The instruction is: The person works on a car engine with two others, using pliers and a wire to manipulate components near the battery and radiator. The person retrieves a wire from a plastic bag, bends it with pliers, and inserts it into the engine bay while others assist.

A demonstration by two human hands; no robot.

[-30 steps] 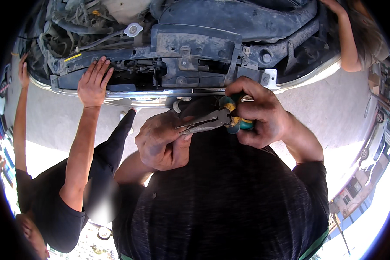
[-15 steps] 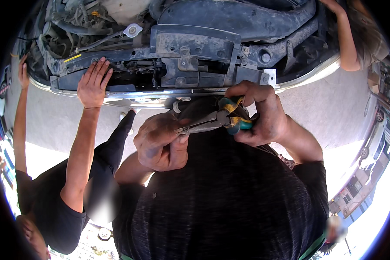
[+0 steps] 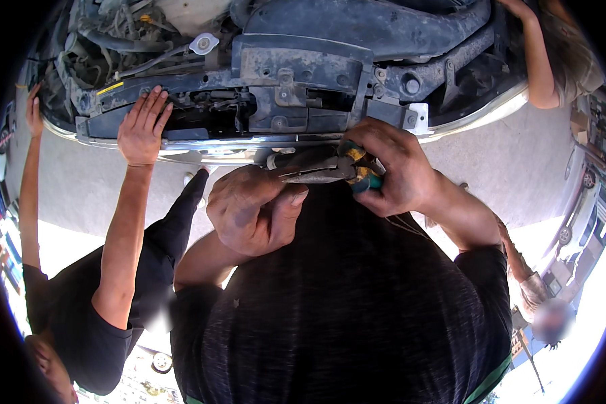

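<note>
My right hand is closed round the green-and-yellow handles of a pair of long-nose pliers. The jaws point left, and their tips reach the fingers of my left hand. Thumb and forefinger of that hand are pinched together at the tips; whatever sits between them is too small or hidden to make out. Both hands are held in front of my dark shirt, just short of the car's front edge.
Beyond lies the open engine bay with a radiator cap and a dark plastic duct. At left a co-worker's hand rests on the front panel. Another person's arm leans in at right. A further person stands at lower right.
The pliers and my right hand have shifted slightly up toward the car, and the handles are squeezed closer together. A person has come further into view at lower right.
</note>
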